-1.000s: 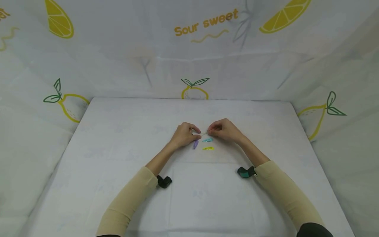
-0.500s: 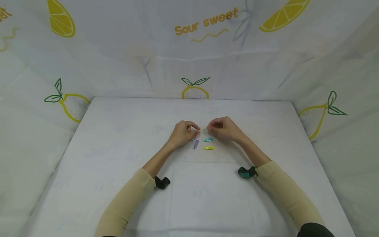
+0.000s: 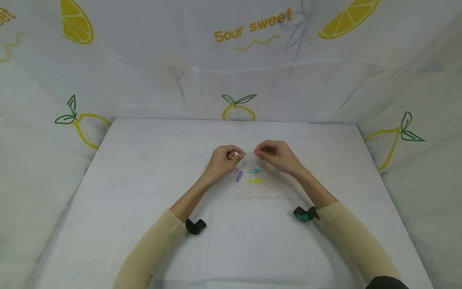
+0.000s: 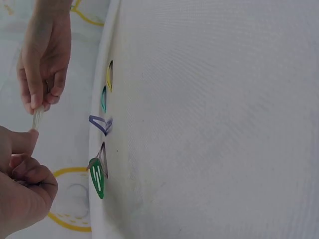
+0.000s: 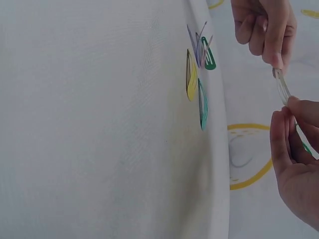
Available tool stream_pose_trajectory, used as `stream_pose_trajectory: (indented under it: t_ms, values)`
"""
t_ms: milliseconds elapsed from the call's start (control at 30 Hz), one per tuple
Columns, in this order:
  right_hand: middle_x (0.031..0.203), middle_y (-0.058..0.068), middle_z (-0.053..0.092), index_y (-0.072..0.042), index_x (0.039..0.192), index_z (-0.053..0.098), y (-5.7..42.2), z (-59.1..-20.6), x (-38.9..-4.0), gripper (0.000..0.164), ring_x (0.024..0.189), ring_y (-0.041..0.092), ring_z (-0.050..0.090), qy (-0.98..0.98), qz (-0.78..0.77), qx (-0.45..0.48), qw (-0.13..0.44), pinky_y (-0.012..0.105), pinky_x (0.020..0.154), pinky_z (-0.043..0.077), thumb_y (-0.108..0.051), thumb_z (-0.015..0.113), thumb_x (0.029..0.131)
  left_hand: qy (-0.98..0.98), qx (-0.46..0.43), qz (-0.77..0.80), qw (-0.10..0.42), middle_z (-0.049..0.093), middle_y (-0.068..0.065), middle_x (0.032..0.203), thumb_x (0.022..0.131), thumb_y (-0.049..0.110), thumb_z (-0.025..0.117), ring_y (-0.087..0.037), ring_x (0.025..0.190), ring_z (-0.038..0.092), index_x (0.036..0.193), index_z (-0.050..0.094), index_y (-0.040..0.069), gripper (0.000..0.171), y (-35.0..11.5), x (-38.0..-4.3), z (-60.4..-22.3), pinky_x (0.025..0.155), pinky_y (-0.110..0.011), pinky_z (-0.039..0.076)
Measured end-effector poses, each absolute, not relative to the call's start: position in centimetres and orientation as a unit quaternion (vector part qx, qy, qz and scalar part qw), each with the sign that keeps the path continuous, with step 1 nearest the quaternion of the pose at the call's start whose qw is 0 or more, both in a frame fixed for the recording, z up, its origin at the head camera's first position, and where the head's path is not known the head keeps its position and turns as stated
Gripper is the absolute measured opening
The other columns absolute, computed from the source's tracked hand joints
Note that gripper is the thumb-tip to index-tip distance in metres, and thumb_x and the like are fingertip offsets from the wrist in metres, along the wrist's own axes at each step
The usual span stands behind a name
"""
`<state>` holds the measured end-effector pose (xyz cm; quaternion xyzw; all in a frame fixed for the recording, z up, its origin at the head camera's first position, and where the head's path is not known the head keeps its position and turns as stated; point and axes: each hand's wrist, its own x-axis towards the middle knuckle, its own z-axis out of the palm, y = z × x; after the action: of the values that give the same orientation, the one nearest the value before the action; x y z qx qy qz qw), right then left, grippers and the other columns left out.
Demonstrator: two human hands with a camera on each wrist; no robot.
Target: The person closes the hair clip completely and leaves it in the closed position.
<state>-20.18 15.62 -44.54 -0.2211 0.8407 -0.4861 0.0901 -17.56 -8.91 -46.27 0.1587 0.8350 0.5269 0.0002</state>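
Observation:
A pale, whitish snap hair clip (image 5: 282,87) is stretched between my two hands above the table. My left hand (image 3: 223,161) pinches one end between thumb and index finger. The other end is pinched by my right hand (image 3: 278,155). Below them on the table lie a purple hair clip (image 3: 239,176), a teal one (image 3: 254,171) and a yellow one (image 3: 254,181). A pink clip (image 3: 234,169) peeks out beside the left hand. The green clip (image 4: 97,179), seen in both wrist views, is hidden behind that hand in the head view.
A white cloth covers the table (image 3: 231,241). Behind and at both sides hangs a white curtain (image 3: 144,60) printed with lemons. Black camera mounts (image 3: 196,226) sit at the sleeve cuffs.
Both hands have risen away from the clips on the table, carrying the pale clip with them. The pink clip has come into view from under the left hand.

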Motion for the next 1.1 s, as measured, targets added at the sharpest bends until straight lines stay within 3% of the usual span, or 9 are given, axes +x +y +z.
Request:
stream_pose_trajectory:
  t_ms: [267,367,600,700,900,1033,1100]
  values:
    - [0.11,0.03,0.075,0.004,0.12,0.076,15.6,-43.5,-19.4,0.024,0.096,0.041,0.072,0.828,-0.508,-0.225,0.081,0.017,0.086,0.057,-0.016,0.07,0.107,0.821,0.158,0.548,-0.027,0.034,0.002,0.067,0.107,0.012,0.07,-0.011,0.06,0.032,0.111,0.077,-0.003,0.017,-8.5,-16.7,-44.8,0.059,-0.022,0.028]
    - [0.109,0.028,0.075,0.005,0.12,0.076,15.7,-43.2,-19.1,0.025,0.096,0.038,0.073,0.82,-0.518,-0.231,0.077,0.019,0.088,0.059,-0.015,0.07,0.107,0.817,0.158,0.554,-0.03,0.035,0.001,0.068,0.107,0.012,0.069,-0.011,0.062,0.033,0.111,0.076,-0.003,0.017,-8.5,-16.5,-44.4,0.061,-0.023,0.029]
    - [0.102,0.0,0.075,0.007,0.118,0.075,15.7,-42.6,-18.5,0.023,0.092,0.018,0.072,0.807,-0.531,-0.251,0.063,0.023,0.089,0.061,-0.013,0.069,0.107,0.802,0.158,0.576,-0.024,0.035,0.002,0.066,0.108,0.009,0.066,-0.012,0.058,0.035,0.109,0.074,-0.001,0.013,-8.4,-15.6,-43.4,0.056,-0.022,0.029]
    - [0.099,-0.005,0.074,0.006,0.116,0.075,15.7,-42.3,-18.3,0.018,0.091,0.019,0.072,0.799,-0.54,-0.254,0.067,0.021,0.088,0.061,-0.009,0.069,0.107,0.796,0.163,0.583,-0.018,0.035,0.003,0.066,0.109,0.009,0.065,-0.011,0.056,0.039,0.108,0.074,0.0,0.013,-8.3,-15.3,-43.3,0.054,-0.021,0.029]
    - [0.099,-0.003,0.074,0.001,0.114,0.077,15.6,-42.0,-18.1,0.013,0.089,0.015,0.071,0.797,-0.537,-0.267,0.072,0.026,0.087,0.061,-0.006,0.069,0.106,0.793,0.156,0.589,-0.017,0.033,0.004,0.065,0.108,0.009,0.067,-0.009,0.053,0.045,0.106,0.075,-0.001,0.013,-8.3,-15.2,-43.5,0.054,-0.019,0.04]
    - [0.099,0.007,0.074,0.001,0.113,0.077,15.6,-42.0,-18.1,0.013,0.087,0.01,0.07,0.799,-0.535,-0.268,0.069,0.024,0.084,0.059,-0.005,0.07,0.105,0.791,0.158,0.591,-0.022,0.029,0.004,0.064,0.107,0.009,0.069,-0.008,0.051,0.045,0.106,0.076,-0.002,0.013,-8.4,-15.3,-43.6,0.056,-0.019,0.052]
    - [0.099,0.013,0.074,0.001,0.113,0.077,15.6,-42.0,-18.1,0.012,0.086,0.009,0.069,0.8,-0.535,-0.264,0.07,0.023,0.084,0.059,-0.005,0.07,0.105,0.791,0.161,0.589,-0.029,0.028,0.004,0.063,0.106,0.009,0.07,-0.008,0.05,0.042,0.107,0.077,-0.004,0.014,-8.5,-15.3,-43.7,0.056,-0.02,0.053]
